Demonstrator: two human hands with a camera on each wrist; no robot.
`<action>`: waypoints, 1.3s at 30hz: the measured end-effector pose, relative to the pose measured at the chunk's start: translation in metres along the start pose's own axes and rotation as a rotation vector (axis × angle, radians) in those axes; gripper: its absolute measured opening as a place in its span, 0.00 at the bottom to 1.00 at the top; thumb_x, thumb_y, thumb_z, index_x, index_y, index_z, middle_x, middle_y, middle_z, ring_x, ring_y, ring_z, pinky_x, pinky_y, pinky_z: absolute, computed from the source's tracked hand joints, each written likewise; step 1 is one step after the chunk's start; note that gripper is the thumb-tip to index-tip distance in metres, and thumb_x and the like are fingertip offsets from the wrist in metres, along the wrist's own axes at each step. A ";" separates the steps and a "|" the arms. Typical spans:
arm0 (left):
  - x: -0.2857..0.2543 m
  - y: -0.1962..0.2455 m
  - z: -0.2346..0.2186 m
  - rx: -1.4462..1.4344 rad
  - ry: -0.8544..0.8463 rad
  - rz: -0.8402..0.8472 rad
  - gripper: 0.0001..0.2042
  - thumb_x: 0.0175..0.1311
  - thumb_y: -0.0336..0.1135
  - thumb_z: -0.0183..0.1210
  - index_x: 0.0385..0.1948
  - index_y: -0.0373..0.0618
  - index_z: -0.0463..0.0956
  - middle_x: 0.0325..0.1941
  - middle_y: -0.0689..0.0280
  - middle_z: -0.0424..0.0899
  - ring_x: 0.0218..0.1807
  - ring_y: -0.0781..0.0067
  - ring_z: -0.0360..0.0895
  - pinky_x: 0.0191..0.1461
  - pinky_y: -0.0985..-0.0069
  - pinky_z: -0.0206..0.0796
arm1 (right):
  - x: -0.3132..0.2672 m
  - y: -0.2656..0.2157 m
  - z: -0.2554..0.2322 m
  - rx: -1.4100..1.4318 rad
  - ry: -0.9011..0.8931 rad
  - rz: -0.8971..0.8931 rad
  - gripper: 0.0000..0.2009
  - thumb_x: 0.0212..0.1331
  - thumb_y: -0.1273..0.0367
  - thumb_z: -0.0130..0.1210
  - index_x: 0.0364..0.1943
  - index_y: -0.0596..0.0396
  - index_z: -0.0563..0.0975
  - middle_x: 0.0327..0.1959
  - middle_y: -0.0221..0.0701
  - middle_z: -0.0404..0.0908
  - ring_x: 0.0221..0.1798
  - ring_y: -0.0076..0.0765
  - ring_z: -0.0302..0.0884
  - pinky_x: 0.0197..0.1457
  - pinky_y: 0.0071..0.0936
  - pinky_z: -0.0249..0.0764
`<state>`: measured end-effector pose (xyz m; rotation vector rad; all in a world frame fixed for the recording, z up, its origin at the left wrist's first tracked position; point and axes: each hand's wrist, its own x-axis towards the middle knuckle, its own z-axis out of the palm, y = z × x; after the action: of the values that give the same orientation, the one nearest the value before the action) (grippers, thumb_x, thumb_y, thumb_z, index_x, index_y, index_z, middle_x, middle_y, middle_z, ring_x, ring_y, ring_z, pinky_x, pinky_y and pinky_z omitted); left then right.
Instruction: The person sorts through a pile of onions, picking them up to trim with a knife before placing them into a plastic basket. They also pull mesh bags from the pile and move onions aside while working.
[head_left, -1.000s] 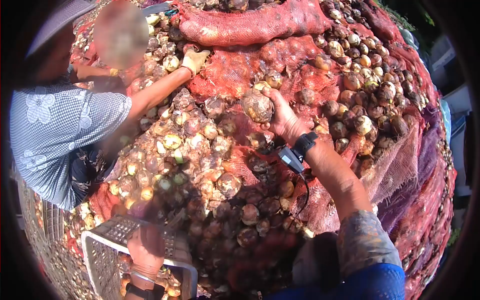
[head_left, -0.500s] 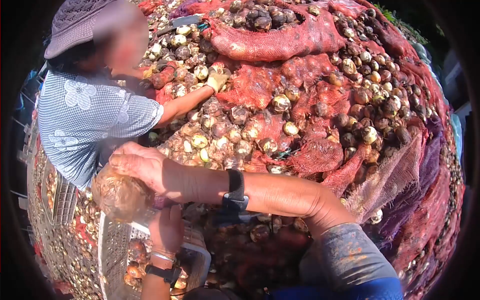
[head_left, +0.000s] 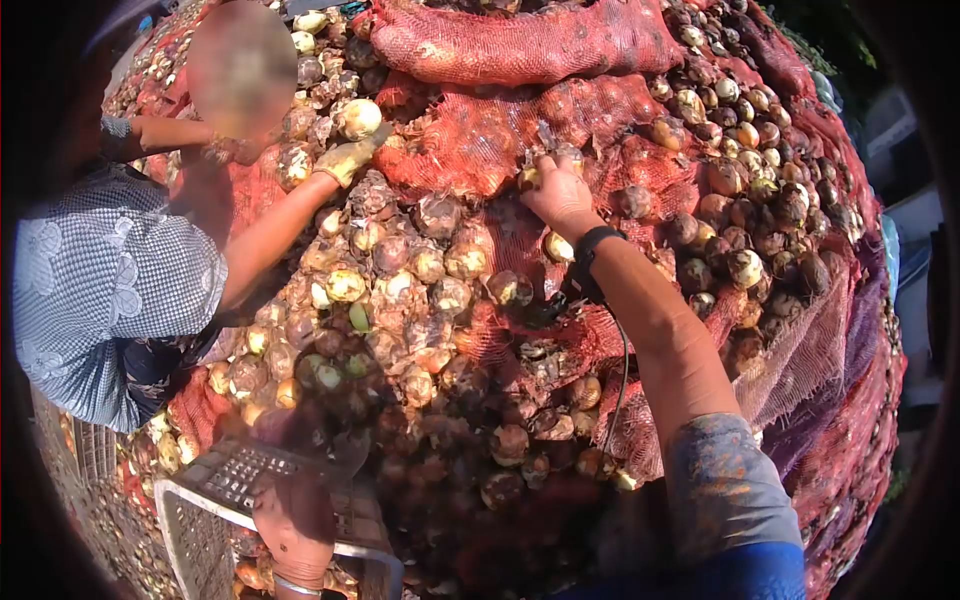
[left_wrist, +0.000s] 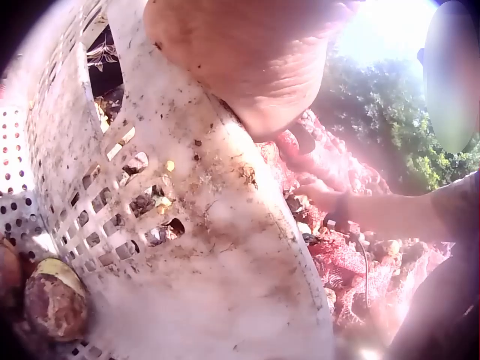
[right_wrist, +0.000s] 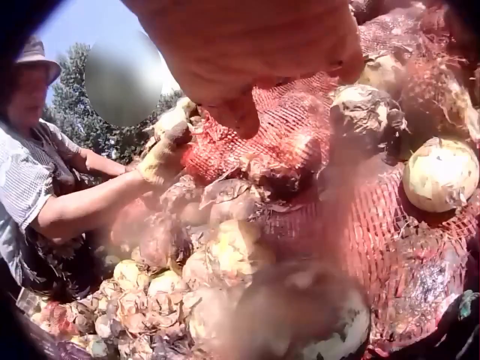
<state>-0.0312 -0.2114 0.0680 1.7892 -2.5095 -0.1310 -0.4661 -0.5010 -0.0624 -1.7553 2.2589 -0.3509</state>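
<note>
My right hand [head_left: 560,195] reaches over the onion heap, its fingertips at a brown-skinned onion [head_left: 567,156]. In the right wrist view, thumb and fingers stand apart, with red mesh showing between them; a papery onion [right_wrist: 366,112] lies beside the fingers. My left hand [head_left: 296,520] grips the rim of a dirty white plastic crate [head_left: 190,492] at the lower left. Close up, the left wrist view shows this hand [left_wrist: 255,67] over the crate's perforated wall [left_wrist: 217,262], with an onion [left_wrist: 56,300] inside.
Another person [head_left: 110,250] leans in from the left, a gloved hand [head_left: 345,160] on the onions. Red mesh sacks [head_left: 530,45] lie across the heap at the back. Loose onions [head_left: 745,265] cover the right side, and a dark cord [head_left: 622,385] hangs from my right wrist.
My right hand held a large onion over the heap, then carried it left above the crate; now it is back over the heap without that onion. My left hand stays at the crate.
</note>
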 end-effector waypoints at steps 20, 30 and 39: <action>0.005 -0.001 0.005 0.064 -0.122 -0.044 0.18 0.45 0.27 0.64 0.42 0.42 0.75 0.34 0.54 0.74 0.36 0.48 0.76 0.37 0.54 0.70 | -0.110 -0.182 -0.030 1.776 -0.577 -0.129 0.32 0.51 0.73 0.66 0.60 0.66 0.63 0.46 0.37 0.78 0.46 0.31 0.80 0.53 0.28 0.78; -0.002 0.003 0.011 0.011 -0.006 -0.049 0.13 0.49 0.24 0.60 0.38 0.42 0.74 0.29 0.55 0.75 0.32 0.48 0.77 0.34 0.54 0.70 | -0.121 -0.153 -0.001 0.385 -0.262 -0.531 0.26 0.58 0.57 0.60 0.56 0.61 0.75 0.51 0.53 0.77 0.57 0.57 0.76 0.60 0.45 0.73; 0.006 0.006 0.000 -0.039 -0.041 -0.005 0.13 0.50 0.25 0.60 0.40 0.39 0.75 0.31 0.53 0.75 0.34 0.45 0.76 0.36 0.54 0.69 | -0.073 0.057 0.003 -0.283 -0.009 0.057 0.24 0.57 0.57 0.59 0.54 0.55 0.73 0.56 0.46 0.75 0.62 0.53 0.72 0.68 0.52 0.60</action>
<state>-0.0386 -0.2148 0.0684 1.7967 -2.5115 -0.2170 -0.4995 -0.4166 -0.0803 -1.8100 2.4453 -0.0110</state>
